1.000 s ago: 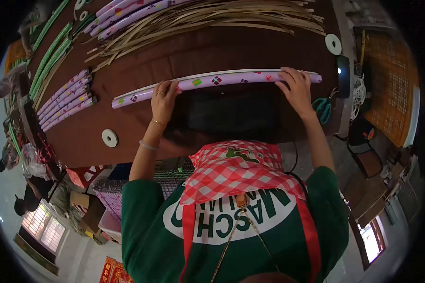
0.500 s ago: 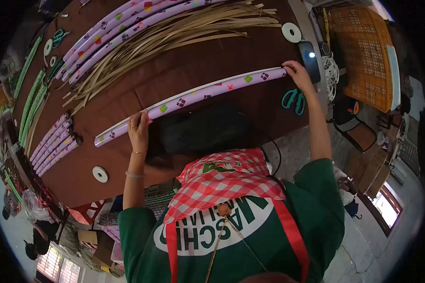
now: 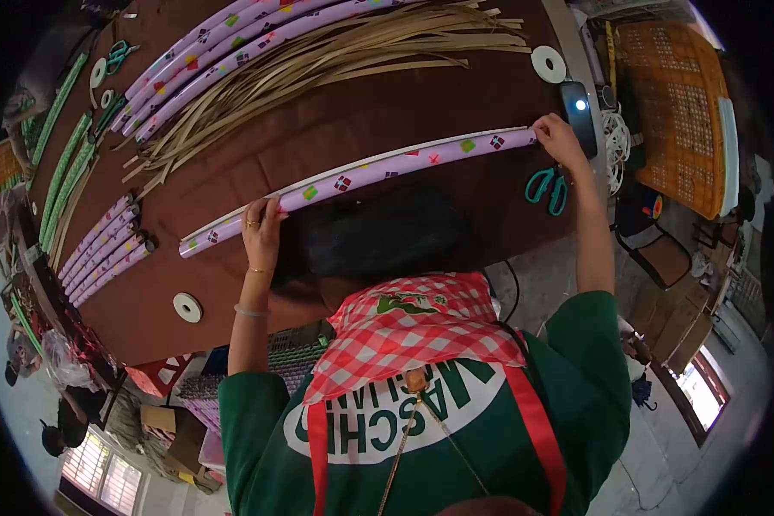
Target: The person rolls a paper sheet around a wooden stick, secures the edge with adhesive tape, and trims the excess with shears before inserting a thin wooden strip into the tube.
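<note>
A long roll of lilac wrapping paper (image 3: pixel 370 175) with a gift pattern lies slantwise across the brown table, a pale strip running along its far edge. Near its left end, my left hand (image 3: pixel 262 225) has its fingers closed on the paper and that edge. My right hand (image 3: pixel 561 140) pinches the roll's right end between thumb and fingers. Teal-handled scissors (image 3: pixel 546 189) lie just below my right hand. Close to the same hand are a white tape roll (image 3: pixel 549 64) and a dark phone (image 3: pixel 580 120) with a bright reflection.
Beyond the roll lie brown flat strips (image 3: pixel 335 73) and longer lilac rolls (image 3: pixel 206 64). Short lilac rolls (image 3: pixel 103 249) and green rolls (image 3: pixel 64 189) are at the left. A black cloth-like object (image 3: pixel 387 232) sits before me, another tape roll (image 3: pixel 187 307) near the front edge.
The whole view has shifted slightly, with table items appearing a little further right. Both hands keep their places on the wrapping paper roll.
</note>
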Demonstrator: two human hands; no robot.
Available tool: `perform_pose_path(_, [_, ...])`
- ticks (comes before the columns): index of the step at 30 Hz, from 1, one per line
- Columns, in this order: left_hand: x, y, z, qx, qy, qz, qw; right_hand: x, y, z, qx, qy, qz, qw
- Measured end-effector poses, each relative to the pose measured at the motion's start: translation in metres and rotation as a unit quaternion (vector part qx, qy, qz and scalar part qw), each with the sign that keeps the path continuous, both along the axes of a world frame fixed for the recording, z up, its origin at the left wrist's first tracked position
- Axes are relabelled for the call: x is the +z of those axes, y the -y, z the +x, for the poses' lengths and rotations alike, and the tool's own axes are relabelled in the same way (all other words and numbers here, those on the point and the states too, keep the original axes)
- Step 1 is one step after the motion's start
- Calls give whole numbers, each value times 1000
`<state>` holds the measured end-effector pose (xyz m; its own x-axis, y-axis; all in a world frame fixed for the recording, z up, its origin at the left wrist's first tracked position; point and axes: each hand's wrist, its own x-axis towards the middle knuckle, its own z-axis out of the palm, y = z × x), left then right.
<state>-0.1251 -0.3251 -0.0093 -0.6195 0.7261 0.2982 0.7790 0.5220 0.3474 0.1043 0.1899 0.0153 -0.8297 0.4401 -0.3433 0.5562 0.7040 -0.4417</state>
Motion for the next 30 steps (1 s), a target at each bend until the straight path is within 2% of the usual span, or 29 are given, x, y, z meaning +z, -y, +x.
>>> perform_pose_path(1, [0,-1,0,-4,-7,4,1000,-5,0,0,3,-9,32,999])
perform_pose_path(8, [0,0,-4,-9,7,-2,1000,-11,-8,0,9,14,56,998])
perform_pose_path(18, [9,-2,-7,-26,47,-33,998,-7,-11,-3,-44,52,-10,998])
perform_pose_path(20, [4,-2,-7,2,60,28,998,-9,-11,-2,-47,48,0,998])
perform_pose_path(30, [4,-1,-12,-30,81,21,996,-3,-8,-3,-47,38,-15,998])
